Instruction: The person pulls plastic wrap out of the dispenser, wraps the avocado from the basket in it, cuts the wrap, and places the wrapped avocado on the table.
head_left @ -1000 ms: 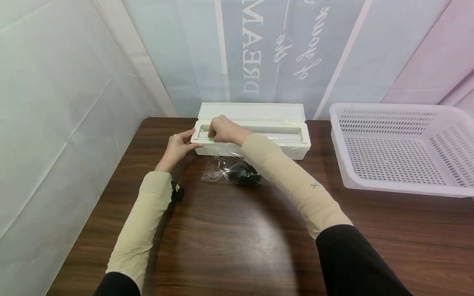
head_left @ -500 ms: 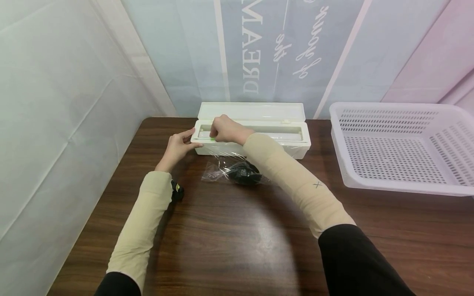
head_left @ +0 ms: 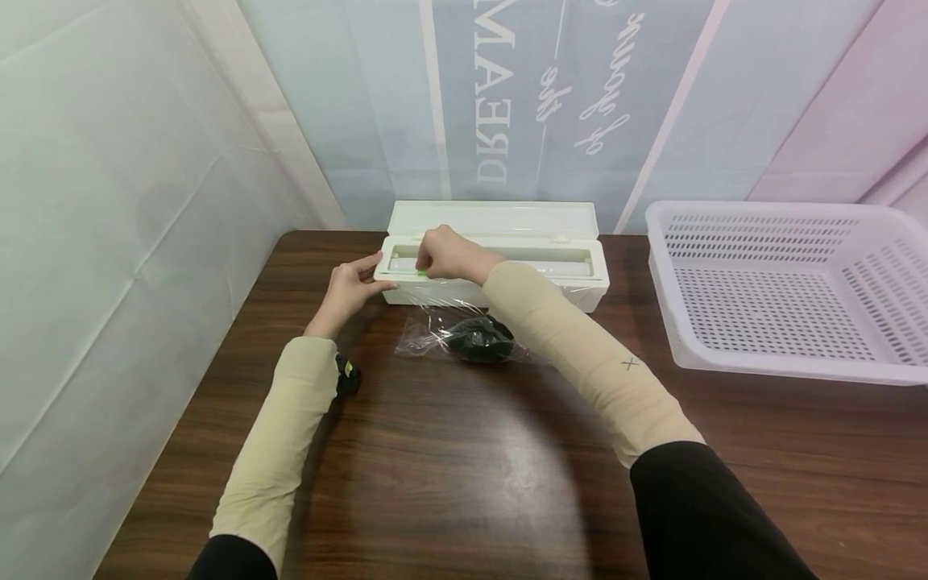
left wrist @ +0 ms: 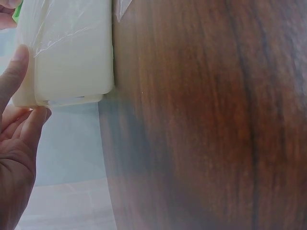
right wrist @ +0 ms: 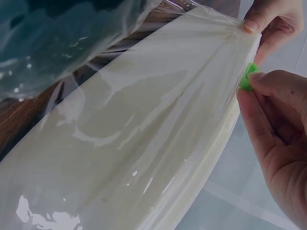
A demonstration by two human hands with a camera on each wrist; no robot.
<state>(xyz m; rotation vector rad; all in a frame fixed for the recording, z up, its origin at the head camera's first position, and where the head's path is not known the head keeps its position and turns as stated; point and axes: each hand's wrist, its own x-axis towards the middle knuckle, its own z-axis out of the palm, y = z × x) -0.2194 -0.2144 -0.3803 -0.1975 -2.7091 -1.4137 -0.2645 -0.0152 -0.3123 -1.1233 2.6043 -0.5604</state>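
A white cling film dispenser (head_left: 400,292) stands at the back of the table with its lid (head_left: 493,219) raised, a pale roll (head_left: 554,267) inside. My left hand (head_left: 344,292) grips its left end, thumb on the front and fingers round the end. Between thumb and forefinger my right hand (head_left: 451,254) pinches a small green slide cutter (right wrist: 247,77) on the front top edge, left of the middle. Clear cling film (head_left: 416,340) drapes from that edge down the front. It runs to a dark rounded object (head_left: 480,341) covered in film, just before the dispenser.
On the right stands a white perforated plastic basket (head_left: 674,322). A small black item with a yellow mark (head_left: 349,375) shows beside the left sleeve. A printed curtain (head_left: 507,105) hangs right behind the dispenser, and a pale cloth wall (head_left: 130,242) borders the table's left side.
My right hand has slid a little to the right along the dispenser's front edge with the green slide cutter. The left hand has kept its place.
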